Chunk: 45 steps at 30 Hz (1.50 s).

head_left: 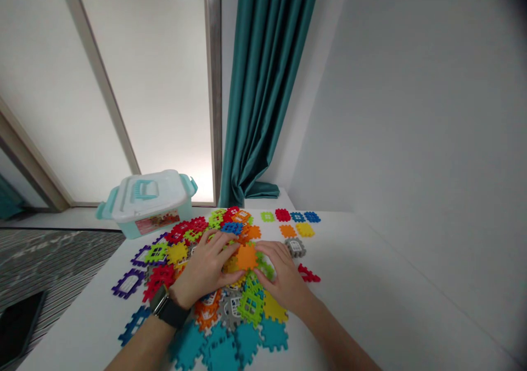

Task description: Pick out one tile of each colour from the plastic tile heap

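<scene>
Orange tile (247, 257) sits between my hands, over the mixed pile of tiles (177, 253). My left hand (213, 261) pinches its left edge; my right hand (282, 275), the right edge. Forearms angle inward, backs of hands up.

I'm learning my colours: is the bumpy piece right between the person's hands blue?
No, the bumpy piece between the left hand and the right hand is orange.
</scene>
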Motion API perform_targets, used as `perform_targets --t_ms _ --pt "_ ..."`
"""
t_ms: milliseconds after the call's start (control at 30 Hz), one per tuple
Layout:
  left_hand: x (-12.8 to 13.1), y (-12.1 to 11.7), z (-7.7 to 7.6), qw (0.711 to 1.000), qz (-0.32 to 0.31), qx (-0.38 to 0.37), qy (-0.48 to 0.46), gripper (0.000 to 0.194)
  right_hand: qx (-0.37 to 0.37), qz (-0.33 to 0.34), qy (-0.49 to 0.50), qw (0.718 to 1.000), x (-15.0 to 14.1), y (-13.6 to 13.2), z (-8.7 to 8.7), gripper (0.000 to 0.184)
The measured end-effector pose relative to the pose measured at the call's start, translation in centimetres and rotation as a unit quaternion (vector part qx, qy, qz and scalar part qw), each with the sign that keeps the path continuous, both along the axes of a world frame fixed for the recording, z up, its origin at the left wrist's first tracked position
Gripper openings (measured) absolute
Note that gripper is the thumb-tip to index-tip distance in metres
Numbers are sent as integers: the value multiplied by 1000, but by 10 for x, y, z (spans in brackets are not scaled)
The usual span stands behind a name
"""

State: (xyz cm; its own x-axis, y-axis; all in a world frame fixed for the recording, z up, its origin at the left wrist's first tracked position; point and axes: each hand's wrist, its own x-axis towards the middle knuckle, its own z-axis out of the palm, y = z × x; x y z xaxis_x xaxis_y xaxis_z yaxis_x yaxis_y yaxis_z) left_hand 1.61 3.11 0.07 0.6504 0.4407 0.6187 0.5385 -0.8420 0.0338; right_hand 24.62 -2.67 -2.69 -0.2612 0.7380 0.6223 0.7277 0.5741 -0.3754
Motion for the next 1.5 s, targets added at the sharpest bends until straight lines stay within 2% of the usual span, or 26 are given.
perform_targets --t_ms 300,500,633,867,1300,1400,1500 --pt "4 0 -5 999 -30 19 -3 38 -1 21 -33 999 2 -3 4 47" --pt "4 0 -6 1000 -8 -3 3 48 16 7 -52 999 3 -4 6 48" --pt "5 -2 -7 1000 -3 -13 -10 44 38 3 -50 998 3 -5 5 44" --pt "3 0 -13 998 3 -43 -51 39 47 -4 -37 998 5 -3 5 48" --pt "1 3 -18 996 -15 -61 -70 44 53 9 -18 998 8 -5 7 28" --pt "0 4 -18 995 -18 -70 -63 44 40 11 -21 999 8 -5 7 30" --pt "-1 5 -17 996 -21 -76 -51 45 9 14 -26 1000 10 -5 8 42"
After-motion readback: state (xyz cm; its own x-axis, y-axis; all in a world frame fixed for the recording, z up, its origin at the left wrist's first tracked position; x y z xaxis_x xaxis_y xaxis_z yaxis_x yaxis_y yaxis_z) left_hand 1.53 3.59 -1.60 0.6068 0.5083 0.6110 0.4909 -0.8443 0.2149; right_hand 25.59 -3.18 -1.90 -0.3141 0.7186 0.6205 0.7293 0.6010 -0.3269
